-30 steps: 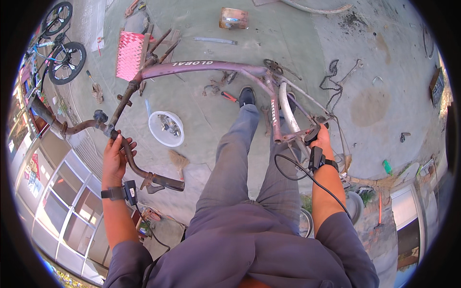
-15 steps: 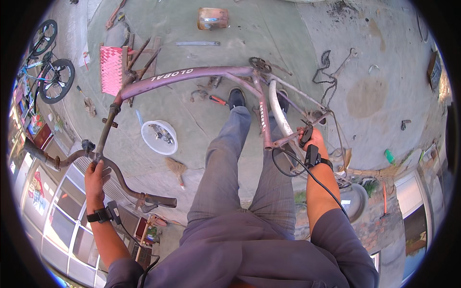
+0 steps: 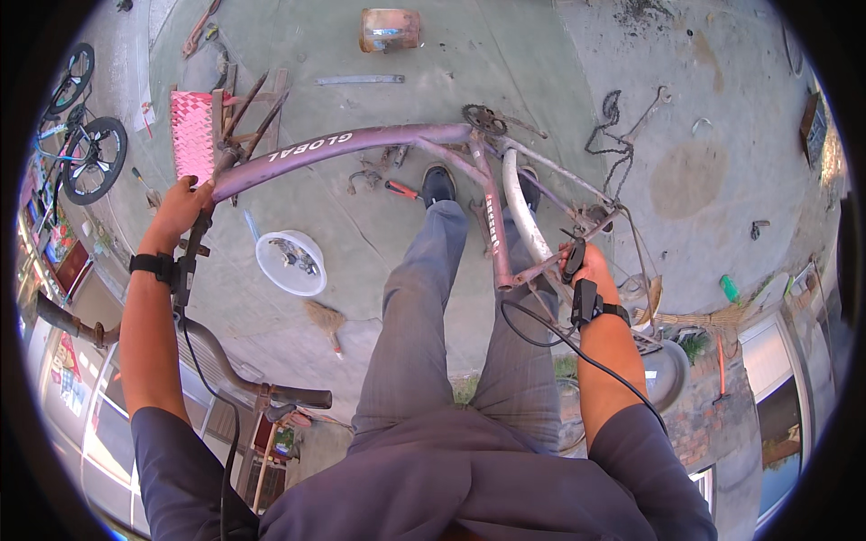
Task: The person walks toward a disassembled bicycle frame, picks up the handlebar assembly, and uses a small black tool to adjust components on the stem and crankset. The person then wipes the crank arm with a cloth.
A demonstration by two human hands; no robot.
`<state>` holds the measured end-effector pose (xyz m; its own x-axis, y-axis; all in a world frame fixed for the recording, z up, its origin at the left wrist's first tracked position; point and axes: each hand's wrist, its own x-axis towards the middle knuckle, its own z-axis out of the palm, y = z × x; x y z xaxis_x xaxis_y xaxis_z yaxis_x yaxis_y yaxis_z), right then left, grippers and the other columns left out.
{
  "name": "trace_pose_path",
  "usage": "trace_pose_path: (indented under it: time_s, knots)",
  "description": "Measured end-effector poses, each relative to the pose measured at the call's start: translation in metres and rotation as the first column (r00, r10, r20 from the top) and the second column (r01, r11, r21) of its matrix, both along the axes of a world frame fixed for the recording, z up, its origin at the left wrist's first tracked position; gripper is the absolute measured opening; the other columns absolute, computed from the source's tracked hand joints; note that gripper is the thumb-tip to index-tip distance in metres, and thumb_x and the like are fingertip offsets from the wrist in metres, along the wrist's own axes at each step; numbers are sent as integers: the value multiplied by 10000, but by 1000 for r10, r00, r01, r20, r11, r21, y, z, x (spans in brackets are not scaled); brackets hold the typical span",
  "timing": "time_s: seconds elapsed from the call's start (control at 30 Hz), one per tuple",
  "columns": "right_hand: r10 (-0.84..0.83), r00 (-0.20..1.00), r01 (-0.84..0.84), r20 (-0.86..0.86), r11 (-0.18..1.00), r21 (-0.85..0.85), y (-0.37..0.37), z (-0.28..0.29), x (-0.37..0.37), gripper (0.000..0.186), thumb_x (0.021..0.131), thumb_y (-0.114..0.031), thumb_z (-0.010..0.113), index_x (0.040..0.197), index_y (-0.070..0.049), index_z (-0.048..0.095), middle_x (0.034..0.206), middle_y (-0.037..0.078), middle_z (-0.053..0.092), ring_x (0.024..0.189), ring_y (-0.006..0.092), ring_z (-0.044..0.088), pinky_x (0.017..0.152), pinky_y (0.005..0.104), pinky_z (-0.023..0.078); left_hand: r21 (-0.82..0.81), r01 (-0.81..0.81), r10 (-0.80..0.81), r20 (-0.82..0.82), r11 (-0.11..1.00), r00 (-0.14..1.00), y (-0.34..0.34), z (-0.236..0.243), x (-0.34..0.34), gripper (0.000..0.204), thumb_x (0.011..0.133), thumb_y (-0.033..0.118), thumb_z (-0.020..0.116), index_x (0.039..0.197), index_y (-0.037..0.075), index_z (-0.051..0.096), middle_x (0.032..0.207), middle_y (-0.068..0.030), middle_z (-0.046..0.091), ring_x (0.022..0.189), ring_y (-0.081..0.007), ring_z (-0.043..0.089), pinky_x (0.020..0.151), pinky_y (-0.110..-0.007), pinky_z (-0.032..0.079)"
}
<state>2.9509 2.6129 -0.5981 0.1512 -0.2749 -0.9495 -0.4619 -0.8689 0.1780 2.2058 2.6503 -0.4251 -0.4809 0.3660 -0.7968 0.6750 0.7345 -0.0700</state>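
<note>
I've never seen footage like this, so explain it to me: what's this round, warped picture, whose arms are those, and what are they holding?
This comes from a fisheye camera worn on a person's head, looking down, so straight lines bend near the rim. The arms are the wearer's own. The left hand grips the front end of a wheelless purple metal bicycle frame, near its curved handlebar. The right hand holds the rear end. On the concrete ground lie a white round bowl, a red-handled screwdriver, a loose chain and a pink woven stool.

One purple bicycle frame (image 3: 361,144), one white bowl (image 3: 290,262), two hands, one woven stool (image 3: 193,135)
</note>
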Motion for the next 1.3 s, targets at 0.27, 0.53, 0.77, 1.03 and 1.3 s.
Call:
trace_pose_path:
  time_s: [0.27, 0.53, 0.77, 1.03, 1.3]
  knots:
    - [217, 975, -220, 40, 968, 123, -10, -8, 4, 125, 940, -139, 483, 920, -45, 563, 835, 91, 633, 548, 173, 560, 464, 337, 497, -156, -349, 367, 109, 924, 924, -13, -28, 17, 444, 946, 404, 655, 1071, -13, 568, 769, -35, 560, 555, -123, 526, 495, -286, 433]
    - [152, 981, -168, 119, 976, 141, 2, 27, -9, 148, 977, -163, 466, 920, -72, 567, 813, 73, 624, 558, 171, 569, 466, 340, 484, -4, -447, 442, 164, 894, 882, -70, -27, 18, 441, 948, 417, 663, 986, -15, 582, 736, -29, 566, 529, -108, 536, 474, -271, 423]
    - [94, 984, -126, 150, 967, 223, 13, 58, -20, 307, 1036, -314, 462, 1002, -46, 608, 798, 63, 620, 548, 176, 560, 459, 346, 471, 121, -483, 461, 171, 867, 871, -118, -12, 19, 510, 952, 415, 662, 1127, -58, 578, 766, -40, 588, 541, -108, 560, 485, -261, 449]
    - [46, 991, -92, 129, 921, 380, 24, 121, -4, 292, 1027, -338, 513, 1141, -73, 561, 922, 79, 651, 515, 179, 561, 448, 343, 461, 283, -555, 510, 220, 782, 832, -148, 56, 46, 399, 958, 277, 661, 1199, -21, 550, 802, -27, 580, 574, -86, 529, 506, -252, 443]
    - [-46, 993, -23, 112, 837, 547, 38, 196, -3, 280, 1022, -338, 521, 1133, -85, 573, 913, 80, 658, 499, 174, 582, 432, 344, 484, 528, -534, 482, 248, 661, 841, -120, 146, 43, 383, 966, 246, 677, 1229, -5, 556, 826, -6, 580, 586, -58, 495, 504, -222, 408]
